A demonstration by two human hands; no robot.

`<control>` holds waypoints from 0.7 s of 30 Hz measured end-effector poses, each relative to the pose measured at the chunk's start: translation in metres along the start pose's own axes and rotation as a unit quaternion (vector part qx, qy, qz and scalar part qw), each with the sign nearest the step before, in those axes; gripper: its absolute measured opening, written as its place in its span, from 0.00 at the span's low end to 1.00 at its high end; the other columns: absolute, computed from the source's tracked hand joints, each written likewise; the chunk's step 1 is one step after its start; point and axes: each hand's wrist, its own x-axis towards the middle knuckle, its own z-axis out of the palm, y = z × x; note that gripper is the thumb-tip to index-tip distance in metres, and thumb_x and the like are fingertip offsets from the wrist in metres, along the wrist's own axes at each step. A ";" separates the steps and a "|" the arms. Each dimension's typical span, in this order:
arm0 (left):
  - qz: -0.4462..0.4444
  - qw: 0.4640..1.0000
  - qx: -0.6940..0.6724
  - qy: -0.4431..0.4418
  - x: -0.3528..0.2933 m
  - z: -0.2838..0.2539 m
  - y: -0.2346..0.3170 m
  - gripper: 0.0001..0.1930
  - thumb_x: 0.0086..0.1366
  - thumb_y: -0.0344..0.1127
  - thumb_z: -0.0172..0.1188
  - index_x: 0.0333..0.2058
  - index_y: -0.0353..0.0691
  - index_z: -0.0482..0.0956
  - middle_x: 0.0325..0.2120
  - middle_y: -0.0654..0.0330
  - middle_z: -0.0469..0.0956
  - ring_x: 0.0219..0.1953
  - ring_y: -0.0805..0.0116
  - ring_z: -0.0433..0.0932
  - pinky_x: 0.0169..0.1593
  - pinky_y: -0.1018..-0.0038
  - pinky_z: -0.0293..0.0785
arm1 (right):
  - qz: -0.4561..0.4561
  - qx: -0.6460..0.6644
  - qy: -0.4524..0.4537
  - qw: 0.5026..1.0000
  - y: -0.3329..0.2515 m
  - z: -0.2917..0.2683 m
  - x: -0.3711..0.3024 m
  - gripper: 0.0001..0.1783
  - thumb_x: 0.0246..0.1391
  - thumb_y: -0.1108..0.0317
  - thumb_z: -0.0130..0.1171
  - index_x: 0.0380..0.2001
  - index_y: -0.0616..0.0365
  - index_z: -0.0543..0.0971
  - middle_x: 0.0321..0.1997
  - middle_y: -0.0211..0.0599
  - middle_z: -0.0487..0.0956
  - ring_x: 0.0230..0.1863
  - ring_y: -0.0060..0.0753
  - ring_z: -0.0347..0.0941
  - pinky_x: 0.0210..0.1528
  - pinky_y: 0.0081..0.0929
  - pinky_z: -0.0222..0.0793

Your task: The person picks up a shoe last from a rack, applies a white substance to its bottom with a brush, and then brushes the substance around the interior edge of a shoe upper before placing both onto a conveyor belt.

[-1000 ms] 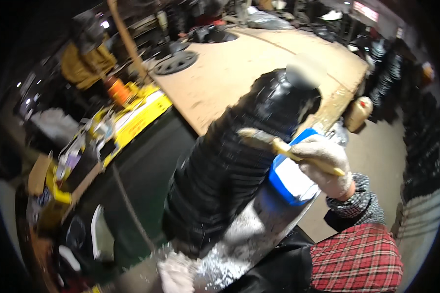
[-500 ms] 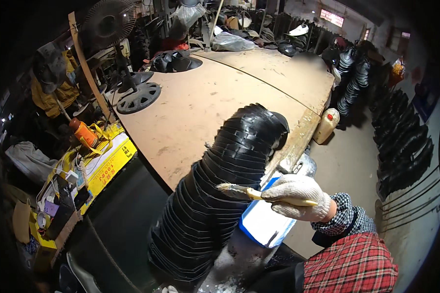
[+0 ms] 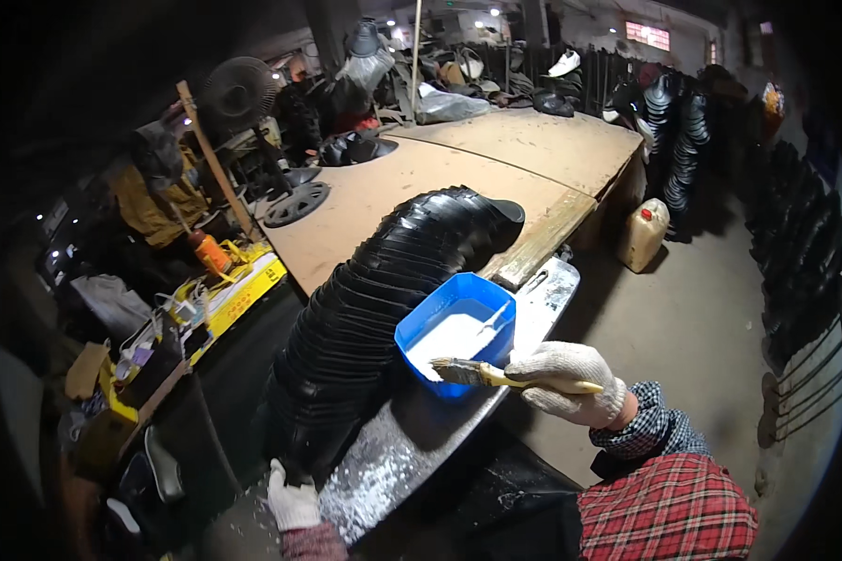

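My right hand (image 3: 571,379), in a white knit glove, is closed round the wooden handle of a flat paintbrush (image 3: 468,372). The bristles point left, over the near edge of a blue plastic tub (image 3: 496,346) with white liquid (image 3: 451,338) in it. A second thin handle or stick, smeared white, leans in the tub. Left of the tub, a long curved stack of nested black sheet-like pieces (image 3: 365,290) reaches toward the large table. At its near, lower end my gloved left hand (image 3: 292,502) grips the stack; some fingers are hidden.
The tub stands on a white-splattered board (image 3: 421,439). Beyond is a large tan table (image 3: 440,164) with a wooden edge strip (image 3: 547,238). A jerrycan (image 3: 644,236) stands on the floor at right. A fan (image 3: 239,93) and a yellow box (image 3: 243,297) are at left.
The view has shifted, showing the tub and its white liquid more fully. My left hand has come further into sight at the stack's near end. The brush is now above the tub.
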 end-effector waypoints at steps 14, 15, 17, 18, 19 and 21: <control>0.030 0.918 0.363 0.154 -0.293 -0.218 0.012 0.17 0.70 0.45 0.49 0.32 0.37 0.79 0.22 0.56 0.77 0.23 0.59 0.76 0.42 0.62 0.74 | 0.007 0.032 0.141 0.989 -0.028 -0.019 -0.085 0.14 0.50 0.79 0.59 0.43 0.66 0.78 0.38 0.44 0.78 0.39 0.37 0.76 0.44 0.28 0.71; 0.025 0.917 0.357 0.179 -0.299 -0.231 0.008 0.17 0.70 0.45 0.49 0.32 0.37 0.79 0.22 0.56 0.77 0.23 0.59 0.76 0.42 0.62 0.74 | 0.019 0.051 0.144 0.988 -0.028 -0.015 -0.081 0.14 0.50 0.79 0.59 0.43 0.66 0.78 0.38 0.43 0.78 0.40 0.36 0.76 0.45 0.27 0.71; 0.019 0.914 0.346 0.209 -0.299 -0.247 0.006 0.17 0.70 0.44 0.49 0.33 0.37 0.79 0.22 0.56 0.77 0.23 0.60 0.76 0.41 0.62 0.74 | 0.082 0.127 0.127 0.980 -0.035 -0.006 -0.074 0.14 0.50 0.79 0.59 0.42 0.65 0.78 0.39 0.43 0.78 0.40 0.35 0.76 0.45 0.27 0.71; 0.019 0.913 0.337 0.227 -0.299 -0.256 0.005 0.17 0.70 0.44 0.50 0.33 0.37 0.79 0.22 0.56 0.77 0.23 0.60 0.76 0.41 0.63 0.74 | 0.070 0.117 0.104 0.985 -0.038 0.001 -0.066 0.14 0.50 0.79 0.60 0.42 0.65 0.78 0.39 0.43 0.78 0.40 0.35 0.76 0.45 0.27 0.71; 0.018 0.912 0.330 0.242 -0.296 -0.264 0.003 0.17 0.70 0.44 0.50 0.33 0.37 0.79 0.22 0.56 0.77 0.23 0.60 0.76 0.41 0.63 0.74 | 0.051 0.096 0.075 0.991 -0.037 0.007 -0.060 0.14 0.50 0.78 0.60 0.42 0.64 0.78 0.38 0.43 0.78 0.40 0.36 0.76 0.45 0.28 0.71; 0.017 0.910 0.311 0.273 -0.282 -0.281 0.000 0.16 0.70 0.44 0.50 0.34 0.37 0.79 0.23 0.56 0.77 0.23 0.61 0.76 0.40 0.63 0.73 | 0.023 0.125 0.040 0.991 -0.034 0.027 -0.051 0.14 0.50 0.77 0.59 0.42 0.65 0.78 0.39 0.43 0.78 0.40 0.37 0.75 0.45 0.29 0.70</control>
